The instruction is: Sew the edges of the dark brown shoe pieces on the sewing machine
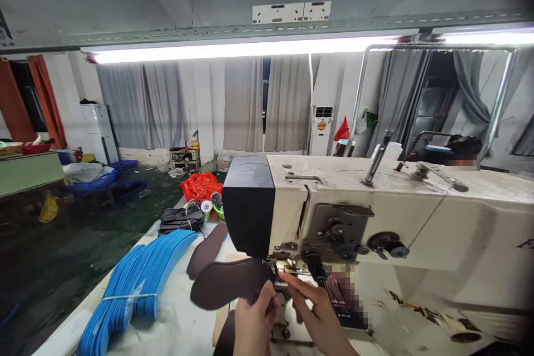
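Observation:
A dark brown insole (227,283) lies at the sewing machine (400,217), its right end under the needle area. My left hand (254,317) is at the lower right edge of this insole, thumb and fingers closed together, apparently pinching the edge; the grip is partly hidden. My right hand (315,308) lies just right of the presser foot (273,270). Its index finger is stretched toward the needle area and the other fingers are slightly bent, with nothing visible in them. A second brown insole (208,247) rests behind the first. Another dark piece (225,336) is partly covered by my left wrist.
A tied stack of blue insoles (137,283) lies on the white table (164,311) at left. Behind it are a dark tied bundle (181,219), thread spools (206,207) and a red plastic bag (201,184). The machine head fills the right side.

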Action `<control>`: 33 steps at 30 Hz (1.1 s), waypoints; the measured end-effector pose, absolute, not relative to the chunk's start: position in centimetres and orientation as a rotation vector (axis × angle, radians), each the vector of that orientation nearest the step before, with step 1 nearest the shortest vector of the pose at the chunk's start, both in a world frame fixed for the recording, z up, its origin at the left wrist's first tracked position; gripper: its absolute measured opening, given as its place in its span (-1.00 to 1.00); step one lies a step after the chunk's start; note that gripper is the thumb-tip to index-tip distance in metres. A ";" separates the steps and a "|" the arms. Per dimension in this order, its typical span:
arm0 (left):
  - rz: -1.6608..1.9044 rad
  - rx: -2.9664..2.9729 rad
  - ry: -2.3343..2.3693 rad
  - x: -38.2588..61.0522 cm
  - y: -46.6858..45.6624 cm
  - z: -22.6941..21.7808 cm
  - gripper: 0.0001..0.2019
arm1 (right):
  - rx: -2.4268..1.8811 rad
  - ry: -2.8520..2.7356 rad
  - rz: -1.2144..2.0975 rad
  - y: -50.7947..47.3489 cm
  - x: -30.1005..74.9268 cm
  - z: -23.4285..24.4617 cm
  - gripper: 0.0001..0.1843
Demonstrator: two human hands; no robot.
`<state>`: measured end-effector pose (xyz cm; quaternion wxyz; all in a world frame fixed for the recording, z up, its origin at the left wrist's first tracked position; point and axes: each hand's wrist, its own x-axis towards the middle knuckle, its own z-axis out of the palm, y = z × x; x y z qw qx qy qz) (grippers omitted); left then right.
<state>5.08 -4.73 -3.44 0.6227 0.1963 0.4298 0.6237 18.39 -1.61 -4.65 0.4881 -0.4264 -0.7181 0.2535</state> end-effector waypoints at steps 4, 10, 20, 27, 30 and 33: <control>1.438 0.922 1.016 2.5 -4.7 -1.8 -0.64 | -1.035 -1.748 0.673 -1.9 18.3 -4.2 -0.58; 0.875 1.289 1.025 -4.8 0.0 3.9 -0.75 | -0.995 -1.699 0.663 -1.9 18.1 -4.5 -0.58; 0.981 1.116 0.760 -2.0 -6.5 -0.5 -0.37 | -1.039 -1.757 0.629 -1.7 18.4 -4.5 -0.60; 1.072 1.030 0.817 -1.1 -7.0 -2.3 -0.37 | -1.063 -1.772 0.645 -1.6 18.6 -5.3 -0.60; 1.075 0.987 0.819 -1.3 -7.0 -2.8 -0.34 | -1.055 -1.761 0.611 -1.6 18.7 -5.4 -0.61; 1.096 0.960 0.866 -1.5 -7.0 -2.8 -0.31 | -1.050 -1.738 0.617 -1.6 18.7 -5.5 -0.61</control>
